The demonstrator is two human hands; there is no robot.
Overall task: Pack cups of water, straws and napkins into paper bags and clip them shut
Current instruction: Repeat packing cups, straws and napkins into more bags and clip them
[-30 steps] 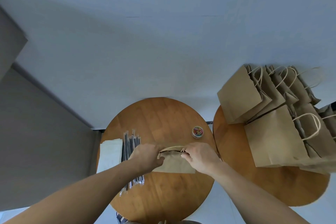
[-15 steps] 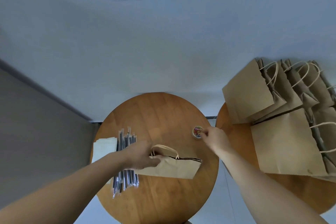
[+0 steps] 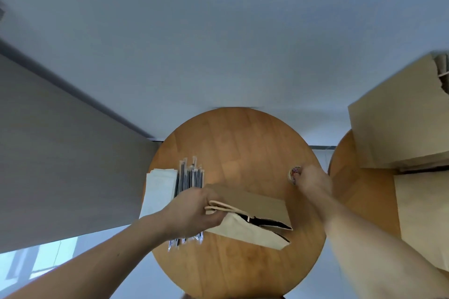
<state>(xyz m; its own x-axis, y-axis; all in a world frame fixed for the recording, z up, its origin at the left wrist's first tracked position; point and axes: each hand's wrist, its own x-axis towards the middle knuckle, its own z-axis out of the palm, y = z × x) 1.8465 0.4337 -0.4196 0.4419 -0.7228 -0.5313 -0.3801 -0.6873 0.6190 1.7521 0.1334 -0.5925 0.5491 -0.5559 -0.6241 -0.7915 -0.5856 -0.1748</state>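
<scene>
Left hand (image 3: 192, 211) grips the top of the paper bag (image 3: 252, 204); right hand (image 3: 313, 181) touches the clip tub (image 3: 292, 173), and I cannot tell its grip.

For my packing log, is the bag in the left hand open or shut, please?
Partly open: the left hand pinches the paper bag at its handles, but a dark gap shows along its mouth.
</scene>
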